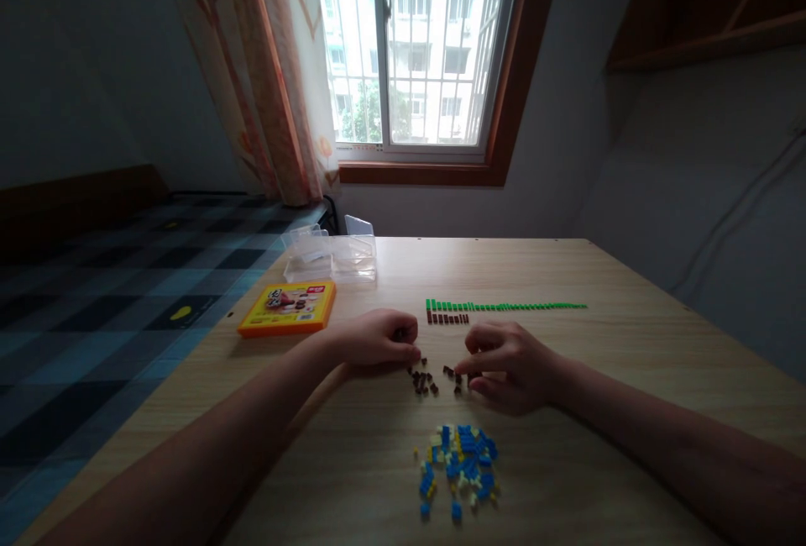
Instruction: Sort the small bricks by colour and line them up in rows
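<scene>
Loads of brown toy bricks (420, 380) are flanked, partly blocked, by a curled left hand (379, 337) and half-curled right hand (509, 365) (grips can't be made out); blue-and-yellow bricks (469, 443) are heaped nearer, green bricks (504, 307) lined up beyond.

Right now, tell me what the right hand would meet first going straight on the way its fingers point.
Most likely the loose brown pieces just ahead of the right hand, on the side toward the left hand; it may already touch them, as depth is unclear.
</scene>
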`<action>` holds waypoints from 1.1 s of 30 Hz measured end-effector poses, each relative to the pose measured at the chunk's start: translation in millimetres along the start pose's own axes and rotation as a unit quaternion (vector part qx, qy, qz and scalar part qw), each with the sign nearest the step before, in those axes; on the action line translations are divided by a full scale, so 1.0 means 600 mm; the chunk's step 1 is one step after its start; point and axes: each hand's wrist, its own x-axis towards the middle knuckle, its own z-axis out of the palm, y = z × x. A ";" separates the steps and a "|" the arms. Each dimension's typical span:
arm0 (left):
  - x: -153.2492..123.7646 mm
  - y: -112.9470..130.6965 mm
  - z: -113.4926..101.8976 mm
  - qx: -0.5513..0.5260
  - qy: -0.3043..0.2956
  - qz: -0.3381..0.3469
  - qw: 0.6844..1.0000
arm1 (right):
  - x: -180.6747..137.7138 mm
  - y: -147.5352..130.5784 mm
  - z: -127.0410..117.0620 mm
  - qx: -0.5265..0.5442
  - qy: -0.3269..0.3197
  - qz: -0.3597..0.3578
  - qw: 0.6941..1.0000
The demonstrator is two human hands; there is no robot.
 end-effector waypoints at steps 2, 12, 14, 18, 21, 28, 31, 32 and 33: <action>0.000 0.000 0.001 0.001 0.004 0.000 1.000 | 0.000 0.001 0.001 -0.003 -0.004 0.002 1.000; 0.000 0.003 0.001 0.003 0.009 -0.003 1.000 | -0.002 0.025 0.001 -0.014 0.001 0.056 0.998; 0.000 0.004 0.002 0.002 0.013 -0.003 1.000 | -0.002 0.026 0.002 -0.017 0.000 0.061 0.998; -0.001 0.005 0.001 0.002 0.012 -0.006 1.000 | -0.001 0.026 0.002 -0.022 -0.001 0.066 0.998; -0.001 0.003 0.000 0.005 0.011 -0.007 1.000 | -0.001 0.027 0.002 -0.032 -0.003 0.074 0.997; 0.000 0.002 0.000 0.004 0.004 0.001 1.000 | -0.004 0.023 0.005 -0.025 0.044 0.055 0.997; -0.001 0.003 -0.001 0.006 0.009 0.000 1.000 | -0.003 0.019 0.004 -0.019 0.032 0.033 0.999; -0.001 0.004 -0.001 0.008 0.010 0.000 1.000 | -0.003 0.019 0.004 -0.019 0.026 0.029 0.999; -0.001 0.004 -0.001 0.008 0.011 0.000 1.000 | -0.002 0.019 0.003 -0.021 0.020 0.027 0.999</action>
